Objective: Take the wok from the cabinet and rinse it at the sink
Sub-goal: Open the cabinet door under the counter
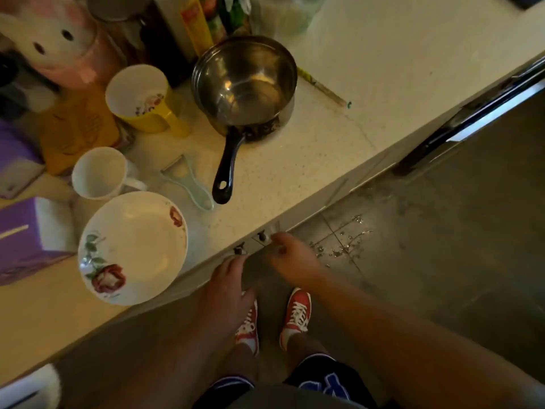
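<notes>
No wording can be read anywhere: the yellow box [197, 23] at about eleven o'clock carries a red label too blurred to make out, and the dark shorts [324, 379] near six o'clock show large white-edged blue letters that are cut off and illegible.

A polished steel saucepan [244, 87] with a glossy black handle sits on a matt, speckled stone-look bench [295, 160], beside a glazed white china plate [132, 246] and mug [98, 172], a pale plastic peeler [188, 184], and dull grey floor tiles [442, 246] below.
</notes>
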Available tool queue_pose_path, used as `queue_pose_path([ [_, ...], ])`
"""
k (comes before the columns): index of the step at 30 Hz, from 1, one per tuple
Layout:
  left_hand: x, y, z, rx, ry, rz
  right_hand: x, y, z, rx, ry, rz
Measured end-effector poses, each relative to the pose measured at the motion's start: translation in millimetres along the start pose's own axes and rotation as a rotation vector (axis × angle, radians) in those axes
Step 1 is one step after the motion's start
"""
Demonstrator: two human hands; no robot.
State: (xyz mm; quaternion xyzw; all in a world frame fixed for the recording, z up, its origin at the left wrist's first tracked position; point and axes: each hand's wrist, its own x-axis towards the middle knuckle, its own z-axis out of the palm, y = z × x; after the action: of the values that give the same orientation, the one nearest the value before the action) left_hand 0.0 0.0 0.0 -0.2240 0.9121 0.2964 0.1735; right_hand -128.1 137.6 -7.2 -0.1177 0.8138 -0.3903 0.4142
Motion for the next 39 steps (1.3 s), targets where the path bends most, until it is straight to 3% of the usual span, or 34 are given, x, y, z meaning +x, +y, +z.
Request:
queue_pose_path([
  [10, 19, -13, -1, -0.003, 0.020, 0.025, 21, -12, 20, 0.039, 0.022, -0.061],
  [21, 19, 3, 0, -0.082, 0.034, -0.020, -22, 20, 32, 0.004, 0.163, -0.064],
  [29, 10, 50, 21, -0.133, -0.295, 0.146, -74, 80, 27, -0.092, 0.264, 0.005],
  [39, 0, 91, 49, -0.112, -0.599, 0.288, -133, 125, 12, 0.224, 0.344, 0.144],
])
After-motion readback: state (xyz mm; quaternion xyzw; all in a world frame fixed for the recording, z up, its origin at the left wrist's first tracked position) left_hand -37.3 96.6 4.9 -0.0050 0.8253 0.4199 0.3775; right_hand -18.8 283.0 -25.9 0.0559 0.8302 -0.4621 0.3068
